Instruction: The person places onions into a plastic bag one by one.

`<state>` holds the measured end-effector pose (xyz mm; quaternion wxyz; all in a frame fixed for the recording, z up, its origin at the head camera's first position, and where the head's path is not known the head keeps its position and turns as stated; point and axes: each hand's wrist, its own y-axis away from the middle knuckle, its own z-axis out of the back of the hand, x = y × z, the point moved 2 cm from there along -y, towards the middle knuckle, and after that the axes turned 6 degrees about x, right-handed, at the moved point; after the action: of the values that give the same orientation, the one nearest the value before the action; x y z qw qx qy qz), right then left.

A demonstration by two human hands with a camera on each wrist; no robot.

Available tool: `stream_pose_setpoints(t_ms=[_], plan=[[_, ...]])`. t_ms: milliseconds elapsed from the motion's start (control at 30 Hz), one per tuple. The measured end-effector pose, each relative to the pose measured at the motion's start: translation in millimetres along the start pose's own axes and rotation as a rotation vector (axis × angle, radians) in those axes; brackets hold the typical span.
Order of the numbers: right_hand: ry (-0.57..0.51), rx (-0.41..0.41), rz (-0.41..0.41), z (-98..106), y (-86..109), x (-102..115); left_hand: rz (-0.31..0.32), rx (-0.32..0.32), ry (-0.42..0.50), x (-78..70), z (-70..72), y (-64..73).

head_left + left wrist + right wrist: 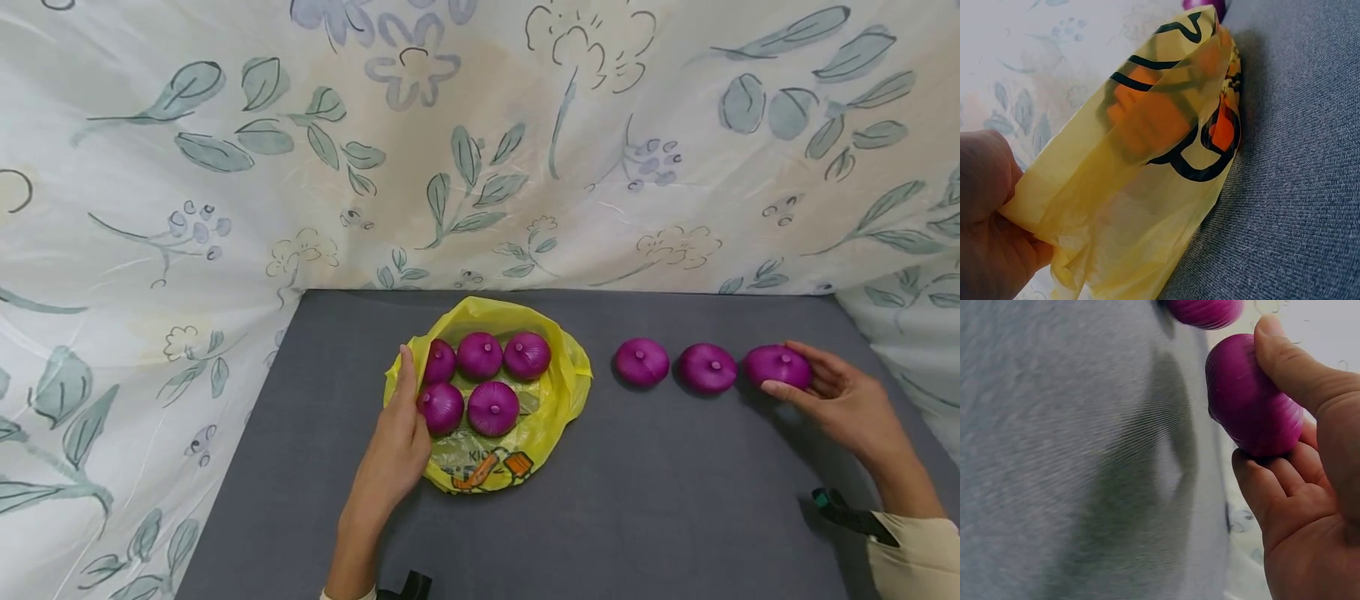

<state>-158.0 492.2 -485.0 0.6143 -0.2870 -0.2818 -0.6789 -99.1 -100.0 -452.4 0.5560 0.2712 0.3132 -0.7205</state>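
Observation:
My left hand pinches the left edge of a yellow plastic bag, whose mouth gapes upward. The left wrist view shows the thumb and fingers on the bag's thin film, printed in orange and black. Inside lie several purple onions, glossy like toys. At the right, my right hand grips another purple onion between thumb and fingers. In the right wrist view this onion appears lifted off the cloth. Left of it sit two more onions, a near one and a farther one.
A dark grey cloth surface lies under everything. Behind it and along both sides hangs a pale sheet with printed leaves and flowers. A dark strap with a device sits on my right wrist.

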Motion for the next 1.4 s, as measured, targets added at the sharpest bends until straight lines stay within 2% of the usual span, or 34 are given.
stream_pose_setpoints(t_ms=[200,533,867,1100,1400], plan=[[-0.007,-0.052,0.062,6.8,0.8,18.6,-0.003,-0.002,-0.001,0.1,-1.0,-1.0],[0.001,-0.087,0.092,2.7,3.2,47.8,0.012,0.0,-0.002,0.1,-2.1,-0.8],[-0.061,-0.062,0.16,-7.6,1.6,71.7,0.015,-0.003,0.0,0.4,-3.2,-1.8],[-0.107,0.0,0.22,-15.5,-0.2,96.3,0.014,0.003,0.023,0.4,-5.3,-4.1],[-0.126,0.037,0.225,-23.7,-2.9,112.7,0.017,-0.001,0.03,-0.2,-6.7,-6.0]])
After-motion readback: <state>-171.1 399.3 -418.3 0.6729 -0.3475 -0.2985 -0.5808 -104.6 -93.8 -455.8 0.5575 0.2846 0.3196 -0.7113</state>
